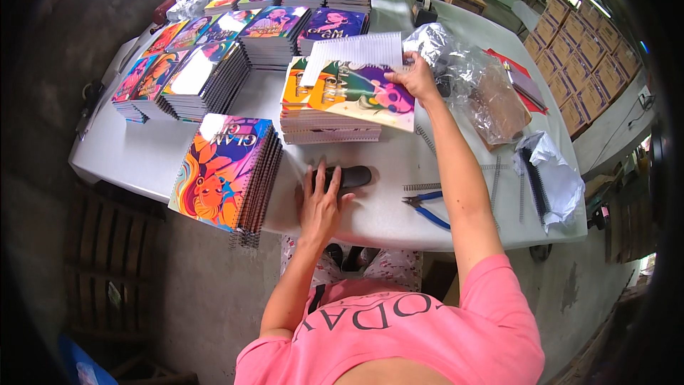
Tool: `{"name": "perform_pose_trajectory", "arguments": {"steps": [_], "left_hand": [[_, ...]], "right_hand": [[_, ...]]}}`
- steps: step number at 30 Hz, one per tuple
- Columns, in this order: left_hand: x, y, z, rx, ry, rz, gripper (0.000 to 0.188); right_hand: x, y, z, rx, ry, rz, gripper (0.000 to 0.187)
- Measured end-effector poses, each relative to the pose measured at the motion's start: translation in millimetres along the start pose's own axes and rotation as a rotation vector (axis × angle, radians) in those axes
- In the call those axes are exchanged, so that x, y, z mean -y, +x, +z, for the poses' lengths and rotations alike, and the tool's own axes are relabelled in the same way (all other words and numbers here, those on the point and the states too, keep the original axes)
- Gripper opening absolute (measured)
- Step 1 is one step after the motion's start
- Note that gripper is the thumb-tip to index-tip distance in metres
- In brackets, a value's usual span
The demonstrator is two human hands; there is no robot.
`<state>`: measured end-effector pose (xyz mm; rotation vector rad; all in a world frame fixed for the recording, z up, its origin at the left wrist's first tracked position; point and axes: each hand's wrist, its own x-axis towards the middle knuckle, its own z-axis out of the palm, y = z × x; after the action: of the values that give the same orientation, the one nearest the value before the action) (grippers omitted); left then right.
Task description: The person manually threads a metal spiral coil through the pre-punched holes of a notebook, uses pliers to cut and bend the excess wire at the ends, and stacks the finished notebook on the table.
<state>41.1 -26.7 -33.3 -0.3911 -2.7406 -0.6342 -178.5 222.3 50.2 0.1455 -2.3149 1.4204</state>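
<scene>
My right hand [417, 78] pinches the edge of a colourful notebook [381, 96] with illustrated cover and lined pages, held over a stack of unbound notebooks [331, 132]. Whether the held one is fully off the stack, I cannot tell. With fingers spread, my left hand [320, 199] lies on the table, its fingertips at a black rounded object [349, 177] whose kind is unclear. Left of it stands a pile of spiral-bound notebooks [224, 171] with an orange and blue cover. Blue-handled cutting pliers [427, 212] rest below my right forearm.
Loose metal spiral coils [424, 187] lie around the pliers. More coils sit in white wrapping [548, 178] at the right edge. Clear plastic [484, 93] covers a cardboard piece. Several notebook stacks [206, 78] fill the far left; cartons [577, 64] are piled beyond the table.
</scene>
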Motion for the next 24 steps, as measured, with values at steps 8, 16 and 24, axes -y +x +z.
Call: {"name": "perform_pose_trajectory", "arguments": {"steps": [8, 16, 24], "left_hand": [[-11.6, 28.2, -46.8, -0.466, -0.409, -0.081, 0.099], [20.7, -0.5, -83.4, -0.255, -1.496, 0.111, 0.056], [-2.6, -59.8, -24.5, -0.170, -1.000, -0.264, 0.040]], "right_hand": [[80.0, -26.9, -32.6, -0.070, 0.054, -0.302, 0.031], [132.6, -219.4, -64.4, 0.077, 0.696, -0.329, 0.020], [72.0, -285.1, -27.7, 0.095, 0.417, 0.024, 0.084]]}}
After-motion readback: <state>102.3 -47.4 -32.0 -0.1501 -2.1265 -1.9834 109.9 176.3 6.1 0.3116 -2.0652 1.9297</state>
